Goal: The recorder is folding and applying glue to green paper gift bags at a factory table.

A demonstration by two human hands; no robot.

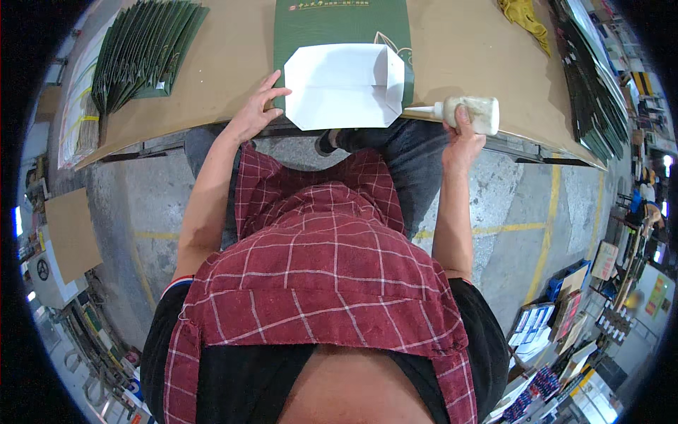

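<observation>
A green paper bag (339, 27) lies flat on the table, pointing away from me. Its bottom end is opened out near the table's front edge, showing white inner flaps (332, 106) with angled corners. My left hand (260, 109) rests at the left edge of this bottom, fingers spread and the fingertips touching the paper. In my right hand (462, 138) is a whitish squeeze bottle (477, 114), tipped on its side. Its narrow nozzle points left, and the tip is at the right corner of the white flaps; whether it touches them I cannot tell.
A fanned stack of green folded bags (145, 53) stands at the table's far left, beside a bundle with a yellow strap (90, 118). More dark green bags (590, 92) line the right edge. A yellow cloth (524, 22) lies at the back right of the brown tabletop (487, 60).
</observation>
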